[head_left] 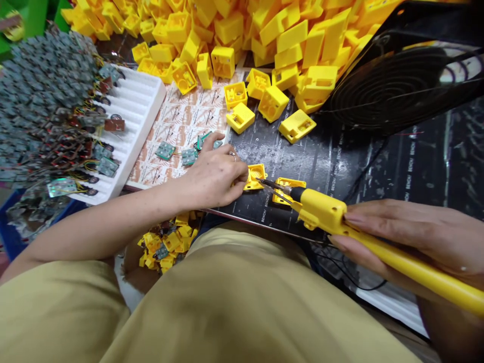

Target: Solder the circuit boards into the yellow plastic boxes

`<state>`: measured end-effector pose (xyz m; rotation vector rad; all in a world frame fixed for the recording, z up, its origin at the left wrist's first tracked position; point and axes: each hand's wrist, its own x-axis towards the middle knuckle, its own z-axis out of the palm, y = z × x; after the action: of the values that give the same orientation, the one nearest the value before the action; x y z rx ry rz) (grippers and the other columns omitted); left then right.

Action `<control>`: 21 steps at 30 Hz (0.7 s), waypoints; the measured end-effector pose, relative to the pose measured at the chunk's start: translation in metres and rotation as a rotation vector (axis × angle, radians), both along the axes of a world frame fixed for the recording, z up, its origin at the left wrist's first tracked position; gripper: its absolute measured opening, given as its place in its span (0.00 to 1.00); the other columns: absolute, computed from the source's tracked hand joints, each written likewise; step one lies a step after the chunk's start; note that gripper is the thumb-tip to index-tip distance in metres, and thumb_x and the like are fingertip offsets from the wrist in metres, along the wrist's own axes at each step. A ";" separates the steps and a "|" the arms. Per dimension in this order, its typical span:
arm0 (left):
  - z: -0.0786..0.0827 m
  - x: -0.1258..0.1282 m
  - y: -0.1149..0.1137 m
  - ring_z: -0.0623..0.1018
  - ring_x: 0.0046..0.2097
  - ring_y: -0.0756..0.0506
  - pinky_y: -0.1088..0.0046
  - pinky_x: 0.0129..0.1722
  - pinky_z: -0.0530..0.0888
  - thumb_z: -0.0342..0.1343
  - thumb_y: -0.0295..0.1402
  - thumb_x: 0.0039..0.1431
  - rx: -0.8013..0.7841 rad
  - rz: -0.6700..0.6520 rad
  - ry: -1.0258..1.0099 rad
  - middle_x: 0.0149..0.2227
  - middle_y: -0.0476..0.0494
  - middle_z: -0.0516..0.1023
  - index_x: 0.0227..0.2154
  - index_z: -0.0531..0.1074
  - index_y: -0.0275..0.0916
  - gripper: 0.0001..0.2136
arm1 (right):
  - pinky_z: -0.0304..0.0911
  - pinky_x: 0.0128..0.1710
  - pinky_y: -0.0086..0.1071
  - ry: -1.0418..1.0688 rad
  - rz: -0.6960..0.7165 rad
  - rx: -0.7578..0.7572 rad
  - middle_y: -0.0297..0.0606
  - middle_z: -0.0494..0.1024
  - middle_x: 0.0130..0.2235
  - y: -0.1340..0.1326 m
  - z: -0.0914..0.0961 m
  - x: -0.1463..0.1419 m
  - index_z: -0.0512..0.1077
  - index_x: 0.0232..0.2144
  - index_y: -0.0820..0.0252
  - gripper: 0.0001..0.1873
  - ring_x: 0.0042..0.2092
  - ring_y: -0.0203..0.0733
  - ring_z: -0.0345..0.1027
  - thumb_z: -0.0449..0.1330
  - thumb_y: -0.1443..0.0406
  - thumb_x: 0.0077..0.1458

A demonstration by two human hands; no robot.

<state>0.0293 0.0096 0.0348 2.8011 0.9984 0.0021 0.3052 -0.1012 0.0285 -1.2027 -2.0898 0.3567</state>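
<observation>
Black bench mat (359, 171) covers the work surface, with a printed paper sheet (177, 113) lying to its left. The right hand (401, 237) wraps a yellow soldering iron (325, 214), its fingers closed narrowly around the handle. The iron's long axis runs from the lower right, up and leftward across the mat. Two thin metal tips at its end reach a yellow housing (254, 177) at the near edge of the mat; whether they touch it is hard to tell. The left hand (214, 176), with a ring (232, 156) on one finger, is the nearer hand to that housing, and its fingertips (244, 174) curl down onto it from the left, across from the iron's tips. A second housing (288, 190) lies just beside the first, beneath the iron.

Small circuit boards (165, 150) lie on the paper sheet behind the left hand. Farther left, a white tray (139, 96) holds wired boards (108, 166), with a larger heap (49, 85) beyond it. A mound of housings (227, 30) rises past the mat, next to a black fan grille (393, 85). Yellow pieces (166, 242) sit in a small pile at the person's khaki-covered lap (212, 297).
</observation>
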 end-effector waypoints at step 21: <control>0.015 0.021 0.017 0.70 0.34 0.46 0.58 0.54 0.58 0.53 0.31 0.52 -0.220 0.038 0.257 0.24 0.49 0.76 0.22 0.72 0.39 0.06 | 0.69 0.36 0.23 -0.232 0.508 0.210 0.35 0.79 0.34 0.058 0.026 0.001 0.72 0.39 0.58 0.06 0.36 0.31 0.75 0.62 0.63 0.60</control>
<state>0.0503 0.0270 0.0497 2.6244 1.0330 -0.4460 0.3060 -0.0432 0.0545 -0.6024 -2.5542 0.2212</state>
